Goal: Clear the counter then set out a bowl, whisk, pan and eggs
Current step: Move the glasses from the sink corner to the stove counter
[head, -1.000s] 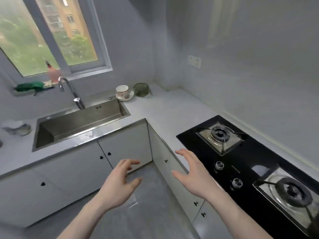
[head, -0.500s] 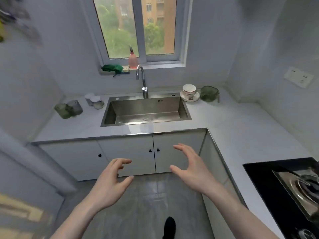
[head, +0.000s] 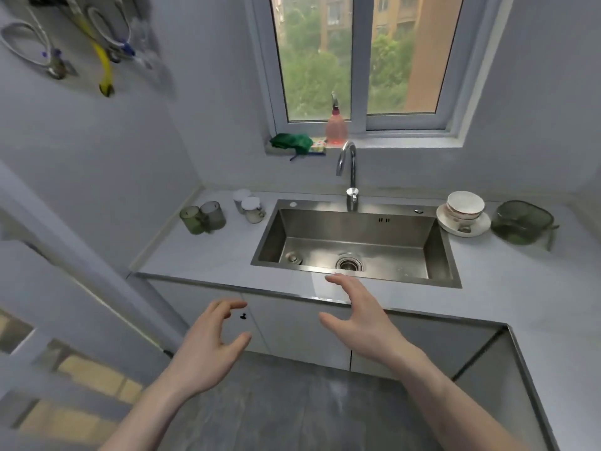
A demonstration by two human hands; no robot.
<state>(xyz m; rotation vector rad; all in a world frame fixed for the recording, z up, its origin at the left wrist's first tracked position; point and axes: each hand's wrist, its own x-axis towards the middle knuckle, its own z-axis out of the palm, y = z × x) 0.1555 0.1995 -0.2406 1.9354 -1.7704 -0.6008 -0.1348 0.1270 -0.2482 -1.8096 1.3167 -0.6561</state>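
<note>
- Here, the left hand [head: 208, 346] is held in the air before the white cabinet doors [head: 292, 323] below the counter, its fingers loosely curved and thumb spread; it holds nothing.
- The right hand [head: 361, 317] reaches forward above the front edge of the pale grey stone counter [head: 201, 255], fingers relaxed and parted, thumb out to the side; it too holds nothing, and its fingertips lie just short of the sink's front rim.
- The rectangular stainless-steel sink [head: 354, 242] is set into the counter, with a curved chrome tap [head: 348, 170] standing behind it.
- Right of the sink, a white patterned ceramic bowl [head: 465, 205] stands on a white round plate [head: 463, 222]; just beside the plate, further right, sits a translucent green plastic strainer basket [head: 522, 222].
- Left of the sink stand two white-lidded small jars [head: 248, 205], touching or nearly so, and further left two smoky green glass tumblers [head: 203, 218] side by side.
- On the window sill rest a pink pump-top soap bottle [head: 336, 128] and a crumpled green cloth [head: 291, 143], just beside each other.
- Blurred hoses and a yellow hanging tool [head: 104, 66] hang on the left wall.
</note>
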